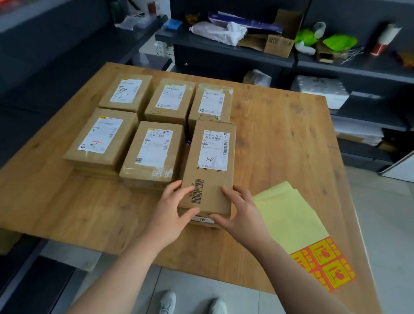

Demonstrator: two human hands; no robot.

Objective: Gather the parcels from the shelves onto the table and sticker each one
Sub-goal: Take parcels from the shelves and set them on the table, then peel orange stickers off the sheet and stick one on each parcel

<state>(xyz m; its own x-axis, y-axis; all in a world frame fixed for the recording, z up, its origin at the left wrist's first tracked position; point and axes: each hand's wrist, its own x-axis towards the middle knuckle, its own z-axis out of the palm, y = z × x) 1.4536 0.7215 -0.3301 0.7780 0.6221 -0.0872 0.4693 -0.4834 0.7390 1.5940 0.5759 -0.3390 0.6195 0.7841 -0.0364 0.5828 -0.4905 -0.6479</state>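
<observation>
Got both hands on the near end of the long parcel (210, 171) marked 3-1. My left hand (174, 210) wraps its left edge, fingers curled onto the top by the barcode and thumb against the near end. My right hand (242, 212) does the same on the right edge, so both are clamped on it. There seems to be another box underneath, but only a strip of label peeks out.

The parcel sits at the near right of the group on the wooden table (286, 127), just beside five other parcels (151, 151) laid in rows. Right of my right hand lie pale yellow sheets (287, 214), and nearer the corner there's a red-and-yellow sticker sheet (325, 264). Cluttered dark shelves (230, 50) stand beyond the far edge.
</observation>
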